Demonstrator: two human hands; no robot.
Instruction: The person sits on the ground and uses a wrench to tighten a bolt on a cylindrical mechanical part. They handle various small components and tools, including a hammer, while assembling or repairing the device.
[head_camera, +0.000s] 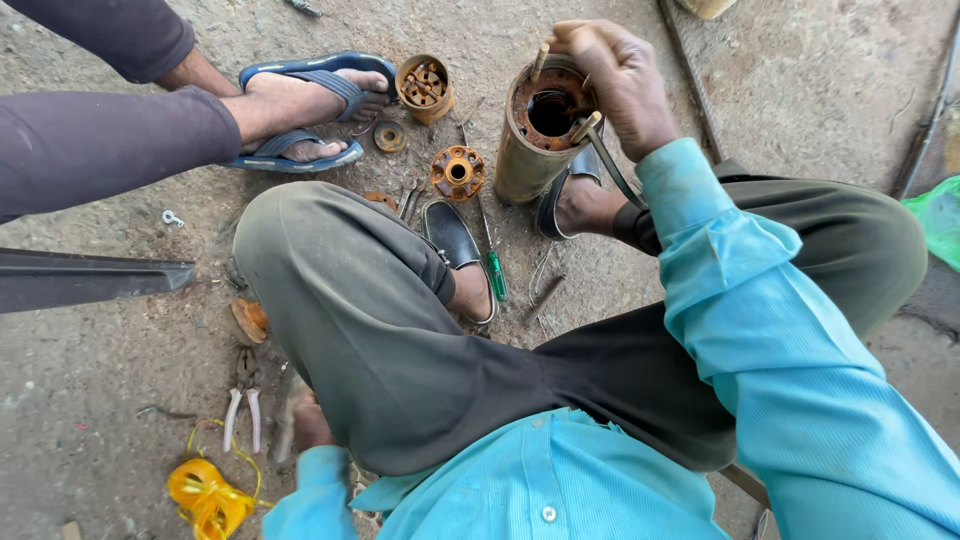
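Note:
My right hand (615, 85) is curled over the top rim of a rusty upright metal cylinder (525, 160) that stands between my feet. Two short studs stick up from the rim beside the fingers, and a thin dark bar (612, 168) runs down from the nearer stud under my wrist. My left hand (308, 425) is low on the ground behind my left knee, mostly hidden, touching a grey flat tool (283, 415) next to white-handled pliers (242, 410).
Rusty orange pump parts (458, 172) and a slotted cup (425, 88) lie near another person's feet in blue sandals (300, 100). A green-handled screwdriver (495, 270), a yellow tape roll (205, 495), a dark metal bar (90, 280) and a green bag (940, 215) are around me.

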